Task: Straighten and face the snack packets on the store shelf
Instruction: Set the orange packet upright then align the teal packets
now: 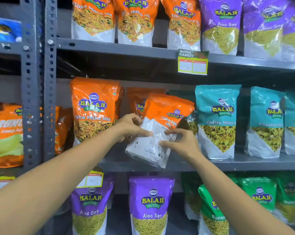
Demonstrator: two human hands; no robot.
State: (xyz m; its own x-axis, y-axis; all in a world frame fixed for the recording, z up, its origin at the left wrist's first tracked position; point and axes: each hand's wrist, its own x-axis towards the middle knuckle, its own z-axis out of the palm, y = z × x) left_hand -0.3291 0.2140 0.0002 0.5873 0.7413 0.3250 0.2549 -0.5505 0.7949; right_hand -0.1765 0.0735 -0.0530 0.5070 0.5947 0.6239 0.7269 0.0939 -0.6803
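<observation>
Head view: at the centre of the frame you hold a tilted orange Tikha Mitha Mix packet (157, 128) in front of the middle shelf (245, 162), its top leaning toward the right. Your left hand (131, 127) grips its left edge, thumb laid across the white lower panel. Your right hand (180, 143) pinches the lower right side, fingertips (167, 132) on the front. An upright matching packet (94, 111) stands left of it; teal Khatta Mitha packets (217, 121) stand to the right.

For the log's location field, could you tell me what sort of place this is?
Most likely a supermarket aisle: grey metal shelving, rows of snack packets and a "Super Market" price tag.
</observation>
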